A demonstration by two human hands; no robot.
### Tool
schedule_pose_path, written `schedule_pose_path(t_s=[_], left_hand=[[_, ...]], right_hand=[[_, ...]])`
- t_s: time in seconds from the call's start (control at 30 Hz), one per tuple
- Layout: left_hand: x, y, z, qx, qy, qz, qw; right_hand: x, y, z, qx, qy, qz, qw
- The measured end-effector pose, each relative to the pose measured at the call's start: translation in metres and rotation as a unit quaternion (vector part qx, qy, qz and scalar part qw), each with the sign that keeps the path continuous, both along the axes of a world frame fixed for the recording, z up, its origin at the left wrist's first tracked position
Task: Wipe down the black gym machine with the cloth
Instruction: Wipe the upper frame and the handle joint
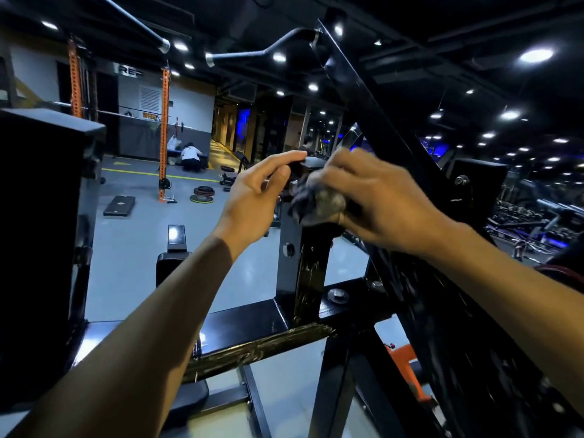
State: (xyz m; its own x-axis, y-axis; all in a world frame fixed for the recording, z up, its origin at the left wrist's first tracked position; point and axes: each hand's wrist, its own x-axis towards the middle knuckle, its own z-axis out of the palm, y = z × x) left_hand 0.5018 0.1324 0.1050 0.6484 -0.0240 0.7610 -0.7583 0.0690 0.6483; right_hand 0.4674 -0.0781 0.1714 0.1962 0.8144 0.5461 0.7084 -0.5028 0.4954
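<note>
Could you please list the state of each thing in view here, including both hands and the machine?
cloth: bunched up, pressed on top of the upright post.
right hand: grips the cloth, blurred.
left hand: fingers relaxed, holding nothing, beside the post top.
upright post: streaked with wet smears.
crossbar: streaked too, glossy.
weight plates: stacked flat on the floor.

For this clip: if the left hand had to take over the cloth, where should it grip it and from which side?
Probably the loose dark folds on the left of the cloth, reached from the left. The right hand covers its top and right, while the left hand is already beside that bunched edge at the post top.
</note>
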Motion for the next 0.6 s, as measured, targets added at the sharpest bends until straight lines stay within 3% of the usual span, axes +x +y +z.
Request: schedule_pose_path(t_s=[0.13,0.27,0.43,0.5,0.6], left_hand=[[-0.002,0.0,0.001,-0.005,0.01,-0.007,1.0],[-0.004,-0.004,-0.001,0.0,-0.011,0.021,1.0],[0.0,-0.009,-0.001,-0.031,-0.01,0.019,0.999],[0.0,-0.011,0.0,-0.041,-0.011,0.017,0.999],[0.001,-0.012,-0.001,0.003,-0.036,0.113,0.993]], right_hand=[[0.0,-0.001,-0.019,0.039,0.034,0.002,0.999],[-0.001,-0.008,-0.051,-0.123,0.024,-0.016,0.992],[-0.007,-0.002,0.007,0.001,0.03,-0.001,1.0],[-0.009,-0.006,0.013,0.003,0.088,0.023,0.996],[-0.009,-0.011,0.008,-0.019,0.226,0.069,0.971]])
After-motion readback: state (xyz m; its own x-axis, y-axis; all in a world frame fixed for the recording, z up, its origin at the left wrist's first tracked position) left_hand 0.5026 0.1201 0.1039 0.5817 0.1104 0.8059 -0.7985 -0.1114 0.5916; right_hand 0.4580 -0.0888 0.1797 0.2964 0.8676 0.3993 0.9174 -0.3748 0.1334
